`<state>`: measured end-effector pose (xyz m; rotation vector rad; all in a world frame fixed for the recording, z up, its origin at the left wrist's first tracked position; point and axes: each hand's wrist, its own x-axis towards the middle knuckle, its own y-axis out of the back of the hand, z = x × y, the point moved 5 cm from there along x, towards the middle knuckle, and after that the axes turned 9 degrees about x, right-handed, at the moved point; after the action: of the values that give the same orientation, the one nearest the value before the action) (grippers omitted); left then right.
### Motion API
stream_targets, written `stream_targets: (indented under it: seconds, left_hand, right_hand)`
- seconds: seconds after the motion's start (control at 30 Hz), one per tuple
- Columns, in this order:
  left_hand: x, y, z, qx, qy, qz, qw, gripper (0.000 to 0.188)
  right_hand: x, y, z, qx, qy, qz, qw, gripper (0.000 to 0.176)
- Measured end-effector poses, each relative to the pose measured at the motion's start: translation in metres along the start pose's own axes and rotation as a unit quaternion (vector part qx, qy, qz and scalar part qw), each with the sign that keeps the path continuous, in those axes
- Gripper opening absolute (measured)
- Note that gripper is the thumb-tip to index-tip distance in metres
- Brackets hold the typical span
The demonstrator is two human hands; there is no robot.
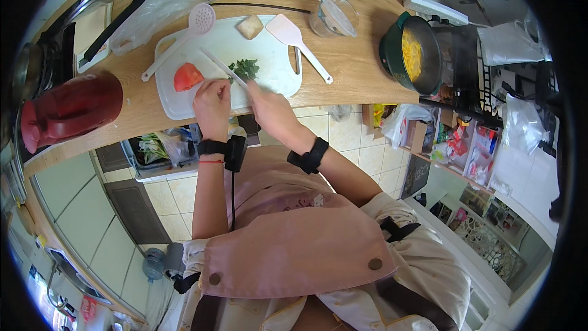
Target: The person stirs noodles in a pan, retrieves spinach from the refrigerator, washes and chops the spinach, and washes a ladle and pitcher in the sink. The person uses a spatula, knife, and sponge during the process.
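Observation:
My right hand [271, 103] is closed round the handle of a kitchen knife [221, 65], whose blade slants up and left over a white cutting board [275, 85]. Chopped leafy greens [245, 69] lie against the blade's right side. At the board's near edge is my left hand [212, 99], its fingers curled beside the knife; whether they pinch something is hidden. A piece of tomato [187, 77] rests just left of that hand. Farther back on the board sits a pale, block-shaped piece of food [250, 27].
A slotted spoon [202, 19] and a white spatula [287, 31] lie across the board's sides. Right of it stand a lidded clear container [333, 17] and a dark green pan [398, 55] holding yellow food. A red jug [76, 108] is at the left, near a glass lid [115, 23].

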<state>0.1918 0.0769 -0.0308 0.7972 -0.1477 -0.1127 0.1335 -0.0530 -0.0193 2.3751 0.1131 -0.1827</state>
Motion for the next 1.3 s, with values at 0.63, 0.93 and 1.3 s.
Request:
stream_targets:
  seconds: [0.63, 0.93, 1.3]
  left_hand:
    - [-0.003, 0.0, -0.001, -0.014, 0.005, 0.0, 1.0, 0.006]
    - [-0.003, 0.01, 0.009, -0.001, -0.027, 0.004, 1.0, 0.009]
    - [0.022, 0.048, 0.058, 0.034, -0.212, -0.111, 0.97, 0.019]
  right_hand:
    - [-0.003, -0.005, -0.001, -0.024, -0.01, -0.015, 1.0, 0.032]
    - [-0.014, 0.02, 0.0, -0.063, 0.011, 0.005, 0.998, 0.03]
    - [-0.03, 0.055, -0.002, -0.139, 0.054, 0.007, 0.989, 0.045]
